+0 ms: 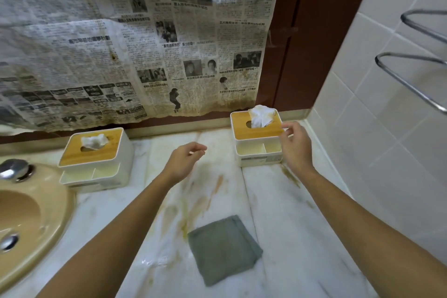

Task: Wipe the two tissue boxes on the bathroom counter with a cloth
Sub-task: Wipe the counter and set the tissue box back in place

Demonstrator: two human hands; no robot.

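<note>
Fingers (290, 125) of the right hand (294, 145), loosely curled and holding nothing, reach the lid edge of the right tissue box (242, 132), the left hand (186, 159) slack over open surface (217, 176) between it and the left tissue box (72, 153), grey cloth (223, 249) lying flat nearer the front.

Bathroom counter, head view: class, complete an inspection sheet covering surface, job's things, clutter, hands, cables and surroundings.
Surface: marble counter, streaked with yellow-brown stains.
Job's things: left tissue box beside the sink; right tissue box near the tiled wall; grey cloth lies folded, untouched.
Clutter: nothing seen.
Hands: left hand hovers, loosely curled, empty; right hand at the right tissue box's lid corner, grip unclear.
Cables: nothing seen.
Surroundings: stained newspaper on the back wall; metal towel rail.
</note>
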